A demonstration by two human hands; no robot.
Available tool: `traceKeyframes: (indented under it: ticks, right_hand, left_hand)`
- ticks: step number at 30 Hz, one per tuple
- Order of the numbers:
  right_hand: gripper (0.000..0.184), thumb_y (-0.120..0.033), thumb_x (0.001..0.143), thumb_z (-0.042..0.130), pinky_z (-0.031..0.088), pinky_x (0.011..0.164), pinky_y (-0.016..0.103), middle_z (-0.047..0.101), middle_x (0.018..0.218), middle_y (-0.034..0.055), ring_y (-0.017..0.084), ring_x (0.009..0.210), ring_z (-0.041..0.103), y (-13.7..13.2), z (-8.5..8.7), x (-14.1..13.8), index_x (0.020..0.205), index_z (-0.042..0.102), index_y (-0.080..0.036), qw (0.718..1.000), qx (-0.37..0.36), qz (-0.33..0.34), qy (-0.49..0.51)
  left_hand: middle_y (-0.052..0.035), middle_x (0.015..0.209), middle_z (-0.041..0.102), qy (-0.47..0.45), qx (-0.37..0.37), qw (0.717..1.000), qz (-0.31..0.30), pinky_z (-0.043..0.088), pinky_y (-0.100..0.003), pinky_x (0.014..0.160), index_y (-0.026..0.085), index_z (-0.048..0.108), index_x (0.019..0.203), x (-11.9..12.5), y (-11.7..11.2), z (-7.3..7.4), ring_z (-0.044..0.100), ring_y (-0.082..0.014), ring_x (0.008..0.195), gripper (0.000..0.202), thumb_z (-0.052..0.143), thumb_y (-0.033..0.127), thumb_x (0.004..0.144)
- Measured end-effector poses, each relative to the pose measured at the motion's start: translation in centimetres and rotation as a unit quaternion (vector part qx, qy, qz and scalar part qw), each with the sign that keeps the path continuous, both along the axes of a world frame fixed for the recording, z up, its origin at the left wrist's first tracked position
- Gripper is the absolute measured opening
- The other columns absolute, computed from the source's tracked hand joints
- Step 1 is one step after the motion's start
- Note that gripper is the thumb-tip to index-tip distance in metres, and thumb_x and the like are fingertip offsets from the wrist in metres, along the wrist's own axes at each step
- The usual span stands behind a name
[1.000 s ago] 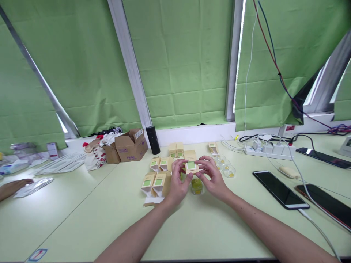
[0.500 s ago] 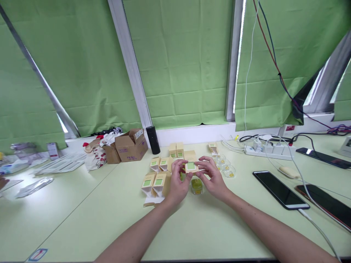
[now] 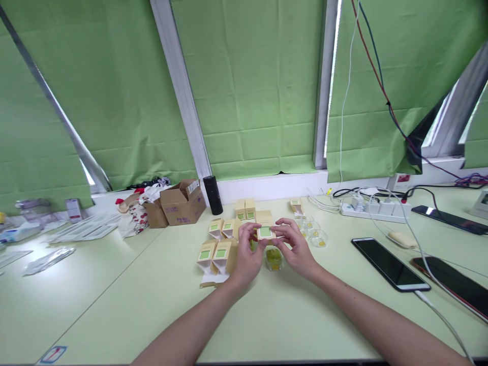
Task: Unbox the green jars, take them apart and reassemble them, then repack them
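Note:
Both my hands hold one small tan carton with a green label (image 3: 265,231) above the pale green table (image 3: 267,315). My left hand (image 3: 246,256) grips its left side with curled fingers. My right hand (image 3: 295,249) pinches its right side. Just below the carton a small clear jar with a green lid (image 3: 273,258) stands on the table. To the left stand several more tan cartons with green labels (image 3: 215,254), and two more cartons (image 3: 244,208) stand farther back.
Small clear jars (image 3: 315,235) sit right of my hands. A black cylinder (image 3: 212,194) and open brown boxes (image 3: 179,203) stand at the back. Phones (image 3: 389,263) on cables and a power strip (image 3: 375,208) lie right. Plastic packets (image 3: 49,258) lie far left.
Another person's hand at the far left edge has withdrawn out of view. My hands and the carton have barely shifted.

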State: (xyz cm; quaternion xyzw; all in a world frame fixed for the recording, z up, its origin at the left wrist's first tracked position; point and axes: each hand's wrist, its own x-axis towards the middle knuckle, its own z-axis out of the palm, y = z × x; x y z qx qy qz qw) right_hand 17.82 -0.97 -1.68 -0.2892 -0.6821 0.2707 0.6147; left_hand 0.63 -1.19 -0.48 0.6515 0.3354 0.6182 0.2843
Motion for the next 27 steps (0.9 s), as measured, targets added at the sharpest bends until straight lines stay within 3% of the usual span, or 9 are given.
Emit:
traceKeyframes:
  ticks: [5, 10, 14, 18, 20, 24, 27]
  right_hand:
    - [0.025, -0.042, 0.101, 0.062, 0.064, 0.09, 0.04, 0.048, 0.131, 0.0087, 0.018, 0.098, 0.069, 0.0, 0.0, -0.1, 0.119, 0.071, -0.028, 1.0, 0.001, -0.005, -0.006]
    - [0.028, -0.043, 0.099, 0.065, 0.061, 0.099, 0.042, 0.047, 0.134, 0.0093, 0.023, 0.116, 0.065, 0.0, 0.1, -0.1, 0.125, 0.068, -0.031, 1.0, 0.002, -0.002, -0.006]
    - [0.033, -0.043, 0.099, 0.064, 0.055, 0.109, 0.046, 0.042, 0.149, 0.0106, 0.03, 0.145, 0.045, 0.0, 0.1, -0.1, 0.131, 0.066, -0.033, 1.0, 0.009, -0.002, -0.026]
    - [0.036, -0.043, 0.1, 0.063, 0.041, 0.122, 0.053, 0.043, 0.157, 0.0097, 0.031, 0.156, 0.03, -0.1, 0.1, 0.0, 0.134, 0.065, -0.033, 0.997, 0.023, -0.016, -0.068]
    - [0.036, -0.043, 0.101, 0.061, 0.037, 0.124, 0.053, 0.043, 0.159, 0.0096, 0.031, 0.156, 0.032, -0.3, 0.1, -0.1, 0.135, 0.065, -0.033, 0.996, 0.024, -0.019, -0.086]
    - [0.038, -0.041, 0.101, 0.06, 0.041, 0.122, 0.05, 0.034, 0.166, 0.0092, 0.031, 0.148, 0.044, -0.8, 0.1, -0.2, 0.138, 0.064, -0.033, 0.993, 0.034, -0.021, -0.115]
    - [0.045, -0.038, 0.101, 0.059, 0.039, 0.122, 0.052, 0.034, 0.166, 0.0096, 0.031, 0.153, 0.037, -1.1, 0.2, -0.3, 0.146, 0.055, -0.033, 0.987, 0.068, -0.033, -0.139]
  left_hand:
    - [-0.0076, 0.126, 0.054, 0.004, 0.003, 1.0, 0.004, 0.048, -0.036, 0.097, 0.027, 0.062, 0.119, -0.1, 0.1, -0.1, 0.057, -0.0211, 0.108, 0.031, 0.071, 0.046, 0.095]
    - [-0.0087, 0.136, 0.053, 0.053, 0.026, 0.998, 0.012, 0.046, -0.039, 0.108, 0.029, 0.056, 0.13, -0.3, 0.1, -0.3, 0.055, -0.0229, 0.126, 0.033, 0.062, 0.043, 0.1]
    - [-0.0104, 0.147, 0.047, 0.093, 0.043, 0.994, 0.031, 0.042, -0.044, 0.116, 0.03, 0.051, 0.139, -0.5, -0.3, -0.2, 0.047, -0.0261, 0.141, 0.039, 0.058, 0.042, 0.102]
    - [-0.0107, 0.153, 0.043, 0.145, 0.05, 0.985, 0.076, 0.04, -0.048, 0.12, 0.032, 0.049, 0.143, -0.6, -0.7, 0.2, 0.039, -0.028, 0.149, 0.041, 0.055, 0.042, 0.103]
    - [-0.0107, 0.154, 0.042, 0.157, 0.056, 0.982, 0.087, 0.039, -0.049, 0.121, 0.032, 0.047, 0.145, -0.6, -0.8, 0.2, 0.038, -0.0279, 0.15, 0.043, 0.055, 0.042, 0.103]
    - [-0.0117, 0.156, 0.039, 0.157, 0.062, 0.981, 0.096, 0.038, -0.05, 0.123, 0.03, 0.043, 0.148, -0.6, -0.7, -0.1, 0.036, -0.0284, 0.151, 0.048, 0.055, 0.042, 0.103]
    - [-0.0128, 0.156, 0.038, 0.152, 0.06, 0.982, 0.1, 0.038, -0.051, 0.122, 0.029, 0.041, 0.149, -0.7, -0.4, -0.3, 0.038, -0.0293, 0.15, 0.05, 0.056, 0.042, 0.103]
